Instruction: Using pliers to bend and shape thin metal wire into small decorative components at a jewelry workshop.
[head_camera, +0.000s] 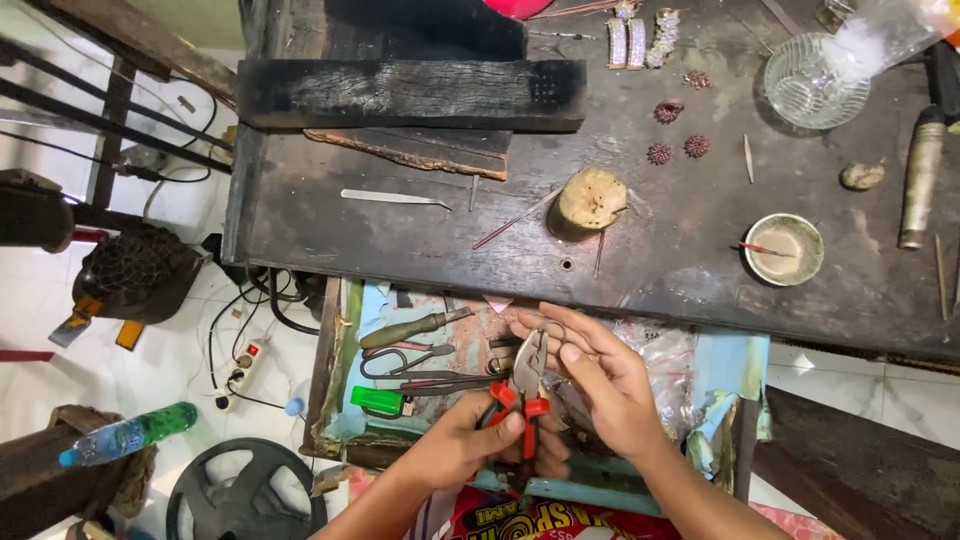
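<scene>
The left hand (470, 440) is wrapped around the red handles of a pair of pliers (527, 385), gripping them closed, with the thumb lying across the near handle. The pliers stand nearly upright in the head view: their long axis runs from the handles at the bottom up to the metal jaws at the top, so the nose points away from the person, toward the tabletop (640, 250), leaning very slightly to the right. The right hand (600, 385) sits just beside the jaws, fingers loosely spread and curved, with the fingertips (527, 325) at the nose of the pliers, where a small wire ring seems to be pinched; it is too small to tell for sure. Both hands hover over an open drawer (345, 370) that holds a wooden-handled tool (410, 328), a green lighter (377, 400) and other metal tools. On the dark tabletop beyond lie a round wooden stump (590, 198), a pair of tweezers (395, 198), a small bowl (784, 249), a glass dish (812, 82) and a charred wooden block (412, 94).
</scene>
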